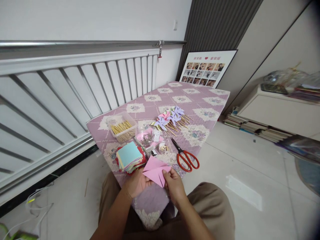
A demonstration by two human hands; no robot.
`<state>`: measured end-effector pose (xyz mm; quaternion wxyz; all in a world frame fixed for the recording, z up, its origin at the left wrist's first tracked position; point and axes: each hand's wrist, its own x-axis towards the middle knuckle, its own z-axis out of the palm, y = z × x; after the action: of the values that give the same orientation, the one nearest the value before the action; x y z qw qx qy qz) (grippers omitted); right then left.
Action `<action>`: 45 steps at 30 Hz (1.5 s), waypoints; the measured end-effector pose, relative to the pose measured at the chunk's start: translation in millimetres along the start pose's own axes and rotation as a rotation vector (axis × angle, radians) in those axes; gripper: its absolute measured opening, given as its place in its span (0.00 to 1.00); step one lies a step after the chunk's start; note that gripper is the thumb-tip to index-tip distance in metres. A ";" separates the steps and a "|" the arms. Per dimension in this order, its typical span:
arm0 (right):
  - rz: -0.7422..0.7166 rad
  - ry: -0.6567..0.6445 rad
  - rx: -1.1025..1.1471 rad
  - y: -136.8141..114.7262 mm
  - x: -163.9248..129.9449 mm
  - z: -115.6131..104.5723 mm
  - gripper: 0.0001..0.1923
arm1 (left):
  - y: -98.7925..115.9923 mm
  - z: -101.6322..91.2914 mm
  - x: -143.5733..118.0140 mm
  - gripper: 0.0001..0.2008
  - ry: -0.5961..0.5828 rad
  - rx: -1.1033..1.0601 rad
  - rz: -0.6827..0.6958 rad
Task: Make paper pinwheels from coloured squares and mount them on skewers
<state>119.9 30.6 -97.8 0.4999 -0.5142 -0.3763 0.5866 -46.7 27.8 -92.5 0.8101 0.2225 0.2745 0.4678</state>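
Both hands hold a folded pink paper sheet [154, 169] over the near corner of a purple quilted mattress [195, 100]. My left hand [136, 183] grips its lower left edge and my right hand [174, 182] pinches its right corner. A stack of coloured paper squares [129, 156] lies just left of the sheet. Red-handled scissors [185, 156] lie to the right. Further back are several finished paper pinwheels on sticks [171, 118].
A clear plastic box of wooden sticks [122, 128] and a small clear container of pins [146, 137] sit behind the paper stack. A white railing [75, 86] runs along the left. Stacked books [250, 126] and a framed photo board [205, 69] stand at the right.
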 end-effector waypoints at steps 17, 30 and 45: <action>-0.017 -0.057 0.003 3.5 -0.1 -2.6 0.15 | -30.0 33.5 17.2 0.19 0.320 -0.032 0.198; -0.051 -0.112 0.079 2.4 -2.2 -3.8 0.27 | -28.1 30.6 16.4 0.20 0.321 -0.057 0.170; -0.137 -0.170 -0.016 11.0 -13.8 -11.0 0.11 | -21.1 36.0 14.1 0.20 0.380 -0.071 0.161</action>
<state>128.1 14.0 -107.3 0.5010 -0.4394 -0.4565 0.5895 -4.0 26.8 -81.8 0.7112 0.1230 0.3871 0.5737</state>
